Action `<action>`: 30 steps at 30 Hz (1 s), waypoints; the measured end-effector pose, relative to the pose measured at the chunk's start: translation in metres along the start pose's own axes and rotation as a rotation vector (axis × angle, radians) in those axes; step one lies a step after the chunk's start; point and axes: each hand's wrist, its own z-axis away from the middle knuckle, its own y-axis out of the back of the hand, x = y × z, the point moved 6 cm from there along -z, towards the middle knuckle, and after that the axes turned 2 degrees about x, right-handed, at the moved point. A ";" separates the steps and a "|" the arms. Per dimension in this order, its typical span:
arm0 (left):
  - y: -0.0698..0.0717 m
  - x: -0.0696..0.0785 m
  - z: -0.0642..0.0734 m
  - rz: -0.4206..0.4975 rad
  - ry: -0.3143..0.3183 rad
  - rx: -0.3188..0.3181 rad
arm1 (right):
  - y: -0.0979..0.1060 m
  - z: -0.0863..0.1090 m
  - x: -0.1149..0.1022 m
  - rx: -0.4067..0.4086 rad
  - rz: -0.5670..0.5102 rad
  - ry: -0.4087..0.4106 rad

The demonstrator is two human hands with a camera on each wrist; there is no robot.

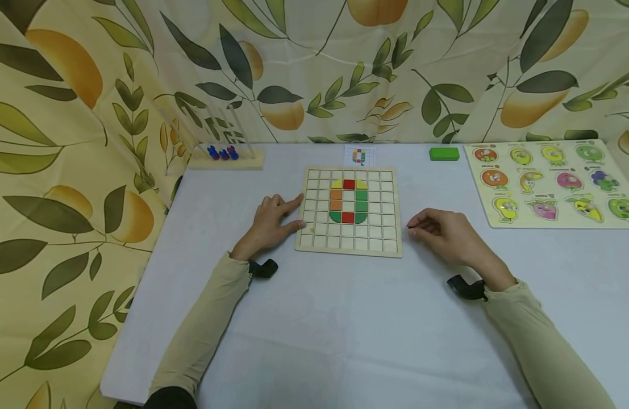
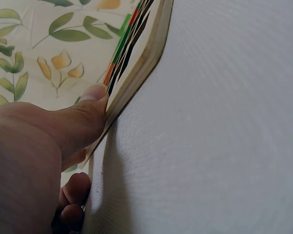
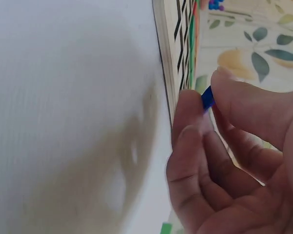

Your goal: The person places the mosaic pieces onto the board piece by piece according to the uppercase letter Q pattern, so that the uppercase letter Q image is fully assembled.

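A wooden grid board [image 1: 348, 244] lies on the table, its coloured tiles forming a ring: red squares at top and bottom, yellow upper corners, orange left side, green right side and lower corners. My left hand [image 1: 270, 223] touches the board's left edge with thumb and forefinger spread apart, the other fingers bent. In the left wrist view the thumb [image 2: 90, 105] presses against that edge. My right hand [image 1: 442, 236] hovers just right of the board, pinching a small blue piece [image 3: 208, 99] between thumb and fingertips. Most of that piece is hidden by the fingers.
Behind the board lies a small pattern card [image 1: 359, 156]. A wooden peg stand [image 1: 227, 163] with blue and purple beads is at the back left. Toward the back right are a green block [image 1: 444, 154] and a fruit puzzle board [image 1: 554, 190]. A patterned cloth [image 1: 345, 68] hangs behind.
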 end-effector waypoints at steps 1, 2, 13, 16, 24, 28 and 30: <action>0.000 0.000 0.000 0.000 -0.003 0.001 | -0.001 -0.001 0.000 0.008 -0.011 -0.007; 0.000 0.000 0.000 0.000 -0.005 0.002 | -0.002 -0.001 -0.001 0.015 -0.024 -0.014; 0.000 0.000 0.000 0.007 0.009 -0.010 | -0.018 -0.008 -0.004 0.032 -0.130 -0.104; 0.000 0.000 0.000 0.003 0.008 -0.010 | -0.023 -0.010 -0.007 0.019 -0.144 -0.095; 0.001 0.000 0.000 0.009 0.005 -0.010 | -0.033 -0.018 -0.015 -0.012 -0.173 -0.036; 0.000 0.000 0.000 0.011 0.009 -0.017 | -0.036 -0.021 -0.020 -0.019 -0.189 -0.021; -0.001 -0.001 -0.001 0.013 0.016 -0.021 | -0.037 -0.023 -0.022 -0.020 -0.192 -0.016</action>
